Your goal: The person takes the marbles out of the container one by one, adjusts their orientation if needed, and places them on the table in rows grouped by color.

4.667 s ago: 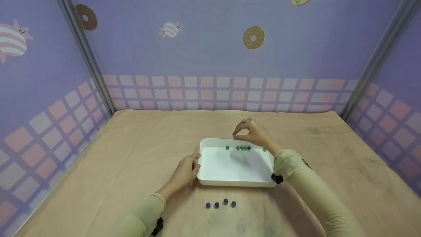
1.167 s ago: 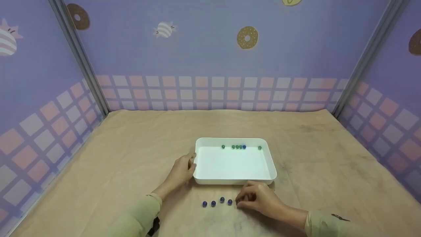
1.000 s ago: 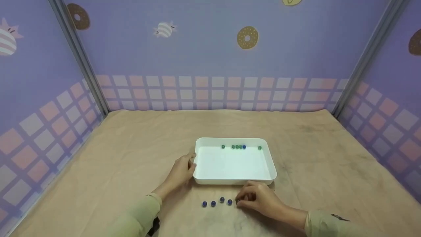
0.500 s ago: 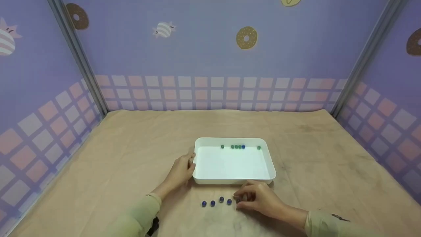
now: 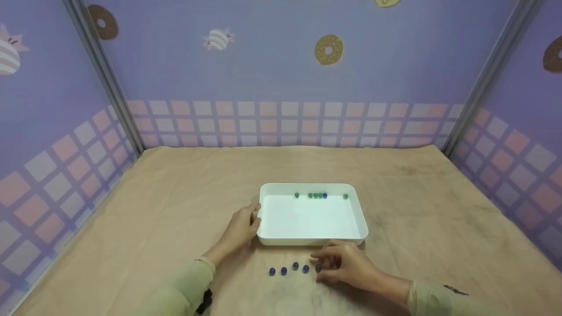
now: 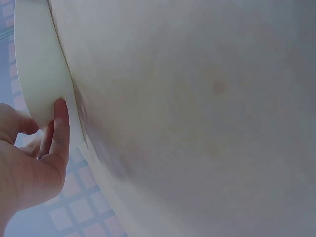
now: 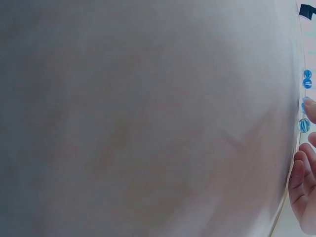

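Note:
A white tray (image 5: 307, 242) lies on the table, its left end held by my left hand (image 5: 239, 228). A fingertip of that hand presses the tray's outer wall in the left wrist view. My right hand (image 5: 349, 267) is low at the tray's front, thumb and index finger spread around a dark marble (image 5: 318, 267). That glass marble (image 7: 304, 125) shows in the gap between the fingers in the right wrist view. Left of it is an uneven row of dark blue marbles (image 5: 295, 266). Inside the tray, along the far wall, sit several green marbles (image 5: 315, 195) and a blue marble (image 5: 325, 195).
Tan, creased covering (image 5: 189, 188) spreads over the table. Purple patterned panels (image 5: 272, 66) with a tile-print band enclose the back and sides, joined by grey corner posts (image 5: 105, 74).
My right hand came from above the tray's far edge, holding something small, to the front row. Its fingers have since parted around the marble at the row's right end. My left hand stays on the tray.

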Available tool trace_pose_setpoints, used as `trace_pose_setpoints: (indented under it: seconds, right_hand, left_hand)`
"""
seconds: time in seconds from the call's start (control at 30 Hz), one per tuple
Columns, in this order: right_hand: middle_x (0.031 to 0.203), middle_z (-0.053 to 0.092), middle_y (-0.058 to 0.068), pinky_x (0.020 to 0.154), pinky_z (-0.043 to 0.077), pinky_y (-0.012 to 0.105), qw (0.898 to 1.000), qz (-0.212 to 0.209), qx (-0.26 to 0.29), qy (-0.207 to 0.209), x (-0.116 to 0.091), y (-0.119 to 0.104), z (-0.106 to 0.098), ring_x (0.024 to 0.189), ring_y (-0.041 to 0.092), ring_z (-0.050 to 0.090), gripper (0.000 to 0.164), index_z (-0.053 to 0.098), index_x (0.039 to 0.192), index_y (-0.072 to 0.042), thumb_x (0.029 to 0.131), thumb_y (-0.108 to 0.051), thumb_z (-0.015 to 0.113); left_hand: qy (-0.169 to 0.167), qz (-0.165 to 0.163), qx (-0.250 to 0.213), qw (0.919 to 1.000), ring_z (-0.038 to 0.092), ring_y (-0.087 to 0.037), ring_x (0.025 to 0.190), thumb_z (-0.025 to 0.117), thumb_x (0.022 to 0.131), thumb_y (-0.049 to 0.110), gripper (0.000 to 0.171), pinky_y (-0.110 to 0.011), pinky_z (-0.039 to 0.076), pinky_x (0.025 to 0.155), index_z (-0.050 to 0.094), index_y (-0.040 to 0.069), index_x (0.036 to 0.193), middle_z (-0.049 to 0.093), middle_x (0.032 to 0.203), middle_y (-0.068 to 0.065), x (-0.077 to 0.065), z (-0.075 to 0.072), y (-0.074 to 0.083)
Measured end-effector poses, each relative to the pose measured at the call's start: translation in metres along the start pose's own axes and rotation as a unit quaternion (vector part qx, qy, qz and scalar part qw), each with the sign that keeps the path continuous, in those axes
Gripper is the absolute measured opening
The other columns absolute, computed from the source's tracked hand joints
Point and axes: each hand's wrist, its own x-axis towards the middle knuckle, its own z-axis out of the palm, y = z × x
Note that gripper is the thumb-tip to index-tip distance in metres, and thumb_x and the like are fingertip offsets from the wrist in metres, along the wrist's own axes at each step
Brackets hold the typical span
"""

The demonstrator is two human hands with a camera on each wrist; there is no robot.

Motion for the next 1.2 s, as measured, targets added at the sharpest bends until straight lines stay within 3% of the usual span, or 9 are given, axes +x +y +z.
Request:
trace_pose_setpoints:
  seconds: [0.33, 0.7, 0.93, 1.2]
  right_hand:
    - [0.096, 0.071, -0.004, 0.064, 0.052, 0.018, 1.000, -0.006, -0.005, -0.012, -0.001, -0.001, -0.007, 0.073, 0.004, 0.060, 0.046, 0.073, 0.118, -0.018, 0.077, -0.037, 0.082]
    - [0.096, 0.075, 0.004, 0.064, 0.056, 0.021, 0.999, -0.049, 0.006, 0.004, 0.000, -0.005, -0.022, 0.074, 0.008, 0.066, 0.043, 0.072, 0.118, -0.013, 0.080, -0.031, 0.081]
    - [0.110, 0.075, 0.010, 0.067, 0.057, 0.023, 0.999, -0.046, 0.024, 0.011, 0.004, -0.013, -0.035, 0.084, 0.022, 0.071, 0.039, 0.071, 0.119, -0.008, 0.083, -0.021, 0.079]
    - [0.101, 0.077, 0.007, 0.066, 0.058, 0.023, 0.998, -0.053, 0.011, 0.034, 0.012, -0.017, -0.055, 0.078, 0.004, 0.069, 0.037, 0.073, 0.117, -0.017, 0.083, -0.031, 0.079]
  left_hand:
    - [-0.004, -0.002, 0.009, 1.0000, 0.048, -0.010, 0.062, 0.053, 0.093, -0.006, 0.041, -0.016, 0.040, 0.054, 0.051, -0.013, 0.133, 0.059, 0.076, -0.009, 0.000, 0.000, 0.001]
    - [0.000, -0.011, 0.021, 0.9997, 0.050, -0.010, 0.063, 0.055, 0.093, -0.004, 0.041, -0.017, 0.041, 0.054, 0.052, -0.012, 0.134, 0.060, 0.078, -0.009, 0.000, 0.001, 0.001]
    - [-0.001, -0.019, 0.020, 0.9996, 0.049, -0.010, 0.063, 0.055, 0.094, -0.003, 0.042, -0.017, 0.040, 0.054, 0.051, -0.011, 0.135, 0.059, 0.076, -0.008, 0.001, 0.000, 0.002]
    - [-0.003, -0.018, 0.016, 0.9997, 0.050, -0.010, 0.063, 0.054, 0.094, -0.003, 0.041, -0.017, 0.042, 0.055, 0.051, -0.011, 0.135, 0.059, 0.078, -0.009, 0.001, 0.000, 0.002]
